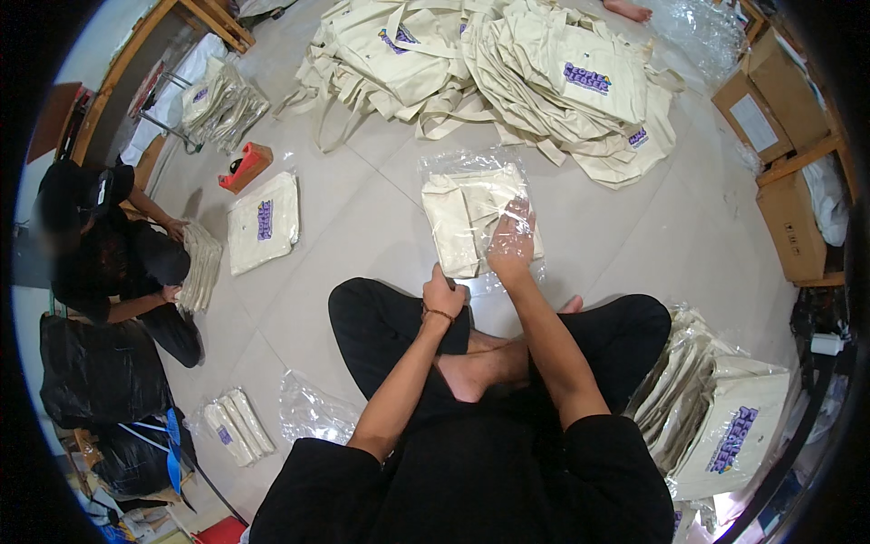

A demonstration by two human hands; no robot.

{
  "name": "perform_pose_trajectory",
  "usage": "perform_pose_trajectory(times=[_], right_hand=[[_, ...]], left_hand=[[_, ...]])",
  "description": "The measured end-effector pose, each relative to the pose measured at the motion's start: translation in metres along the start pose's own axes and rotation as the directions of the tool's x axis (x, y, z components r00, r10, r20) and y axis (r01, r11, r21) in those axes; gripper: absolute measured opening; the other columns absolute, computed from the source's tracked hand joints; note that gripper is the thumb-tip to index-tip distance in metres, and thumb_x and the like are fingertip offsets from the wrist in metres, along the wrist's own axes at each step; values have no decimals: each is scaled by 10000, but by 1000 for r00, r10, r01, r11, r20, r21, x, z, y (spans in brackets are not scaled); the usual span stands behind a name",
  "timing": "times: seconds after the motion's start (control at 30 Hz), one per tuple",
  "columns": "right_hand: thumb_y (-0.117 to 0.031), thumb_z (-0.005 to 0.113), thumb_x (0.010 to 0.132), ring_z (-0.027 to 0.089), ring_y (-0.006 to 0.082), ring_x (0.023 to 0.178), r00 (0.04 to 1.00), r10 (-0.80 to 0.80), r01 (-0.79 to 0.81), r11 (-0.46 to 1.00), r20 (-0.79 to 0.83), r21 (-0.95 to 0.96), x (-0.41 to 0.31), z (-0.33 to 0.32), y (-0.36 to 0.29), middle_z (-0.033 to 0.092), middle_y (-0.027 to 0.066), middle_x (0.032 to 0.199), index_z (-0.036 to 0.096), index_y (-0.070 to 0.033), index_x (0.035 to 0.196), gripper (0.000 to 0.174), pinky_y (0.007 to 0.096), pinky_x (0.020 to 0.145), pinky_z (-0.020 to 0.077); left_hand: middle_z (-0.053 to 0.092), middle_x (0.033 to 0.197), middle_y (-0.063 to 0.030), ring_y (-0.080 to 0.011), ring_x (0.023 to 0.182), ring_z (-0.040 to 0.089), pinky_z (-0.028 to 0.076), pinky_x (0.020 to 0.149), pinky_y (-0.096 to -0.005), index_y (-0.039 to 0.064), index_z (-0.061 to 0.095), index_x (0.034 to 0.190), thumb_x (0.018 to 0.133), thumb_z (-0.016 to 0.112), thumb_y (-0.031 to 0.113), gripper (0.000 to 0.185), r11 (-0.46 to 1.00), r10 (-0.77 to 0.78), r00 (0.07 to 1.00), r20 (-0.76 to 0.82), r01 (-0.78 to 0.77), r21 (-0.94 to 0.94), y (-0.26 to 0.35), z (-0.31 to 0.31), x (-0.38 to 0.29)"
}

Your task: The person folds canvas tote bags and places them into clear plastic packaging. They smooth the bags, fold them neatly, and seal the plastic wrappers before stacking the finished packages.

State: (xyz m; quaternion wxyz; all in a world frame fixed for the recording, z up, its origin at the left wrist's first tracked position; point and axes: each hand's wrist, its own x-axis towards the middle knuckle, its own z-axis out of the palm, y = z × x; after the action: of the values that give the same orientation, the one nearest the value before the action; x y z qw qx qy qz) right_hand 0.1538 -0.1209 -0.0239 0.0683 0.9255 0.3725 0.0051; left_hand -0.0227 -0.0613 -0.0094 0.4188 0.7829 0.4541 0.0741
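Note:
A folded cream canvas tote bag (450,221) lies partly inside a clear plastic sleeve (452,162) on the floor before my crossed legs. My left hand (443,299), with a bracelet at the wrist, grips the near left edge at the sleeve's mouth. Under the clear film, my right hand (513,238) reaches over the right part of the tote with its fingers stretched forward. Its thumb is hard to make out, so whether it grips the cloth is unclear.
Unfolded tote bags (401,68) heap up ahead. Packed totes (720,421) stand by my right knee. To the left are a wrapped tote (265,221), a red tape dispenser (246,166) and a seated person (102,251) handling folded totes. Cardboard boxes (781,231) fill the right side.

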Motion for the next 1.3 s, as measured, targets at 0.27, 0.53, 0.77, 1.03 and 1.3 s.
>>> perform_pose_trajectory(times=[0.27, 0.53, 0.77, 1.03, 1.3], right_hand=[[-442, 461, 1017, 191, 432, 1562, 978, 81, -17, 950, -194, 311, -1, 24, 1, 226, 282, 1672, 317, 84, 1569, 776, 544, 1263, 155], [-563, 613, 935, 275, 446, 1520, 929, -279, 368, 755, -241, 543, -44, -23, -12, 272, 276, 1650, 357, -177, 1616, 824, 589, 1228, 228], [-700, 524, 930, 238, 424, 1544, 946, -313, 318, 830, -89, 458, -23, -24, -23, 245, 200, 1685, 293, -241, 1642, 878, 576, 1242, 211], [-489, 689, 906, 409, 421, 1417, 947, -310, 313, 839, -83, 444, -69, -15, -11, 361, 252, 1576, 404, 20, 1510, 840, 536, 1083, 425], [-194, 793, 817, 663, 400, 973, 929, 304, -206, 897, -210, 391, -75, -43, 56, 670, 204, 987, 622, -15, 1099, 375, 521, 855, 530]], left_hand=[[724, 930, -286, -485, 871, 709, 570, 786, -479, -99, 209, 1561, 855, 776, 177, 946, 971, 238, 967, -97, -235, 42, -7, 6, 4], [728, 977, -290, -429, 922, 738, 586, 788, -461, -72, 326, 1536, 845, 802, 178, 875, 997, -29, 1000, 11, 30, -67, 8, -9, 10], [729, 782, -209, -298, 618, 732, 585, 614, -395, -86, 323, 1528, 874, 726, 75, 785, 998, 3, 998, 58, -7, 63, 9, -17, 13], [698, 1088, -328, -498, 1019, 688, 556, 890, -519, -33, 328, 1521, 824, 819, 298, 915, 989, 96, 992, -85, -85, 121, -10, -4, 23], [685, 1043, -322, -475, 902, 696, 561, 820, -538, -27, 217, 1571, 906, 691, 146, 834, 970, 112, 992, -66, -94, 225, 0, 1, 28]])
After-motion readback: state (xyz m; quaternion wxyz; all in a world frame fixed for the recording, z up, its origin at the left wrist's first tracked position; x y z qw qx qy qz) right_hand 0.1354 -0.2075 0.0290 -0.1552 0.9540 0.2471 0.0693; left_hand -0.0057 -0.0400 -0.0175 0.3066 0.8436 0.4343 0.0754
